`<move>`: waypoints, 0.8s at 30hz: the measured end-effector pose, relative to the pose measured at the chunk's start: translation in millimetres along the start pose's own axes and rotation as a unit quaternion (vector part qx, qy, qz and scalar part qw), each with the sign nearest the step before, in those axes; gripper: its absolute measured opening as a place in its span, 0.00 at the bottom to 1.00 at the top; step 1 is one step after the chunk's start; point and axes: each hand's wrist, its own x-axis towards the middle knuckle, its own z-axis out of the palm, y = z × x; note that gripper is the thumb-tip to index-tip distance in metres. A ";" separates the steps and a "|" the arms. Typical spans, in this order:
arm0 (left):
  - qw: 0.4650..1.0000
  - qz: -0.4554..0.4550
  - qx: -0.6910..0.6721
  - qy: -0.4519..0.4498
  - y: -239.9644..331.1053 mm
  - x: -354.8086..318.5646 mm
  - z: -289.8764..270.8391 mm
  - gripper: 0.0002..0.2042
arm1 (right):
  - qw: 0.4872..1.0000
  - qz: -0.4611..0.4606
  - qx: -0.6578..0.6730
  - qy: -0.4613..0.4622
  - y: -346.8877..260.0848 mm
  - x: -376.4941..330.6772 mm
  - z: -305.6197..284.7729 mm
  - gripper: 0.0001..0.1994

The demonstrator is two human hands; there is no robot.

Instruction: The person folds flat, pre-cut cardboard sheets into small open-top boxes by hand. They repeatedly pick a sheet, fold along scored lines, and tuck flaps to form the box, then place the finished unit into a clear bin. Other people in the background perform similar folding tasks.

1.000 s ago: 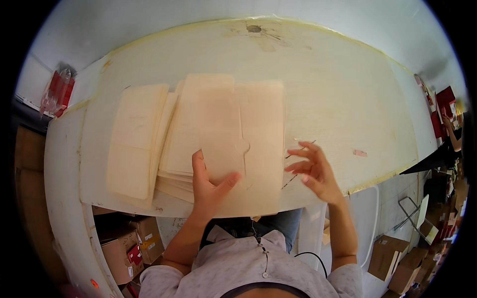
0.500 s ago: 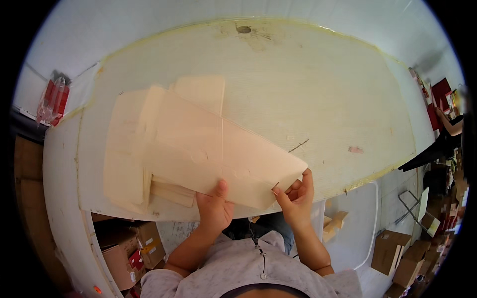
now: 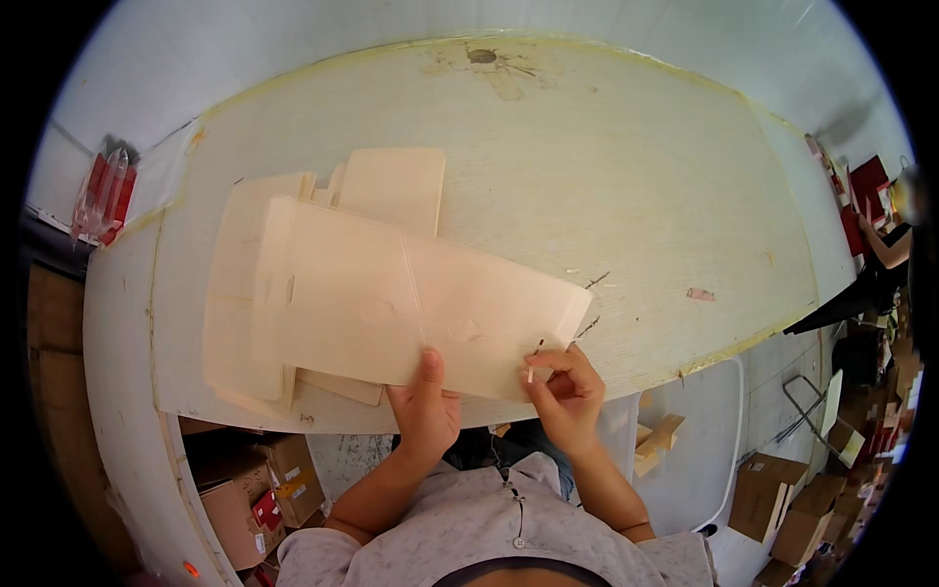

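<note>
Cardboard sheet [image 3: 411,313], pale and die-cut flat with small slots and faint creases, is lifted at a slant over the near edge of the table [image 3: 626,196], its long side running from about 10 o'clock down to 4 o'clock. Left hand [image 3: 425,406] is clamped on its near edge, thumb on top and the fingers hidden beneath. Right hand [image 3: 567,386], just to the 3 o'clock side of the left one, has its fingertips drawn together in a pinch at the same edge, apparently on a small tab or sliver of the card; exactly what it pinches is too small to tell. Both forearms come up from 6 o'clock.

Under the lifted sheet, toward 9 o'clock, lies a stack of like sheets [image 3: 240,293], with one rounded flap [image 3: 391,186] showing past it at 12 o'clock. A small pink scrap [image 3: 700,294] rests on the table at 3 o'clock. At 10 o'clock, off the table's far corner, stands a red and clear packet [image 3: 103,191]. Below the table at 7 o'clock are brown cartons [image 3: 264,489]; at 4 o'clock a pale bin [image 3: 699,460] holds wooden offcuts [image 3: 657,440], with more cartons [image 3: 782,509] beyond.
</note>
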 end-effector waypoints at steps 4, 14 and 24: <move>1.000 0.006 -0.001 -0.020 0.2 0.1 0.6 0.20 | 0.995 -0.049 -0.023 0.086 7.5 3.5 0.5 0.07; 0.998 -0.017 -0.063 0.001 7.2 3.1 0.2 0.17 | 0.993 0.086 0.078 0.026 -12.9 16.6 -17.9 0.24; 0.997 -0.034 -0.067 -0.028 6.5 -0.5 -3.9 0.16 | 0.993 0.096 -0.025 0.070 -22.1 16.7 -7.4 0.22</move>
